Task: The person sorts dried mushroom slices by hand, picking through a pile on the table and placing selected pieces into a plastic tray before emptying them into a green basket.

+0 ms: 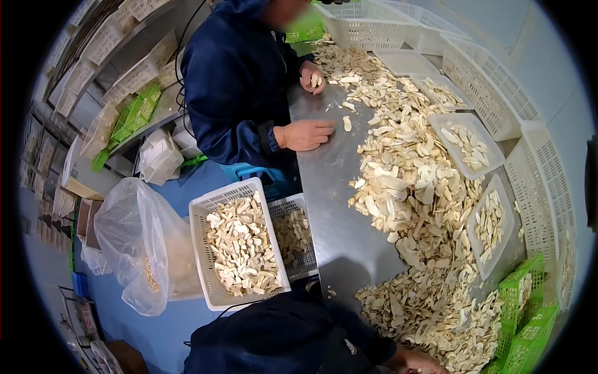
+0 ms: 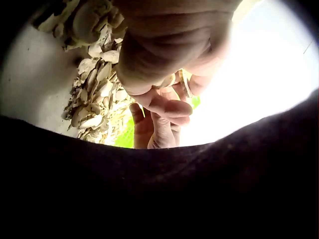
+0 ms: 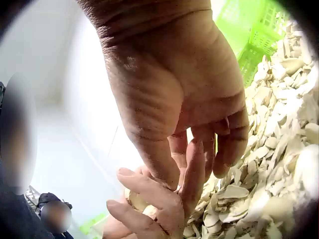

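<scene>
Left hand (image 2: 174,45): cut off by the left wrist view's top edge. Pale slices (image 3: 135,200) in its fingers: partly hidden. Right hand (image 3: 169,94): wrist cut off above the fingers. Contact between its thumb tip and the slices: not determinable.

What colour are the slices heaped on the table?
Slices: cream to tan, clearest in the head view.

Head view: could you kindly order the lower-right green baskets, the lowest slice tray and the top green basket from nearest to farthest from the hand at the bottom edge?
1. Lower-right green baskets: right of the hand.
2. Lowest slice tray: farther up, beside the heaped slices.
3. Top green basket: near the picture's top.
</scene>
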Demonstrator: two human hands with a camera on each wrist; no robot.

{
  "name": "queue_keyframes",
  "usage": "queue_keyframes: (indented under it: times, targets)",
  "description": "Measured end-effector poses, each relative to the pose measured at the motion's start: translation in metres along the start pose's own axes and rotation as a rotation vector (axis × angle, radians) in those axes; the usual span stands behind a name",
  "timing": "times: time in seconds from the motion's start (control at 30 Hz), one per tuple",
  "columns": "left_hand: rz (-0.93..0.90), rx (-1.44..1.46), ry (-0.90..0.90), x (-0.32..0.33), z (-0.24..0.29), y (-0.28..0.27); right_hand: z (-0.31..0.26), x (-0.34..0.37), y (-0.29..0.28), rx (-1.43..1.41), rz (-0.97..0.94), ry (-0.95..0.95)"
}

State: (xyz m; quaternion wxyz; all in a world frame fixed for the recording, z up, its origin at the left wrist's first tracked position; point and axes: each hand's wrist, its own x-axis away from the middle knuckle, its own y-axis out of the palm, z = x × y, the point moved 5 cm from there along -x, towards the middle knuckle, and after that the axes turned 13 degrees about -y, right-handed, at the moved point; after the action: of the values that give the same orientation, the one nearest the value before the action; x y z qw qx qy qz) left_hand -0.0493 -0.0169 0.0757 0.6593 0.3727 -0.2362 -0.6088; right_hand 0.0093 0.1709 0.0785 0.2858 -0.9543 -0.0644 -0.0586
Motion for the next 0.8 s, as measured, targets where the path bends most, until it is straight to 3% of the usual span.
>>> queue_keyframes:
  times: [0.13, 0.23, 0.37, 0.4, 0.43, 0.47, 0.63, 0.8]
  targets:
    - [0.029, 0.021, -0.08, -0.01, -0.019, -0.014, 0.042, 0.006, -0.011, 0.122, -0.038, 0.017]
    - [0.039, 0.051, -0.114, -0.023, -0.043, -0.03, 0.049, 0.005, -0.017, 0.216, 0.012, -0.078]
    - [0.036, 0.105, -0.132, -0.056, -0.103, -0.069, -0.025, -0.014, -0.005, 0.712, -0.002, -0.442]
    - [0.033, 0.122, -0.148, -0.06, -0.117, -0.074, 0.023, -0.019, -0.024, 0.476, 0.149, 0.108]
    - [0.037, 0.133, -0.195, -0.062, -0.126, -0.072, 0.021, -0.018, -0.028, 0.43, 0.19, 0.063]
    - [0.073, 0.167, -0.266, -0.058, -0.113, -0.064, -0.018, -0.025, -0.018, 0.457, 0.2, -0.107]
    - [0.196, 0.253, -0.414, -0.043, -0.079, -0.048, -0.07, -0.066, -0.029, 0.461, 0.137, -0.2]
    - [0.144, 0.458, -0.41, -0.041, -0.081, -0.046, -0.074, -0.12, -0.024, 0.497, -0.045, -0.214]
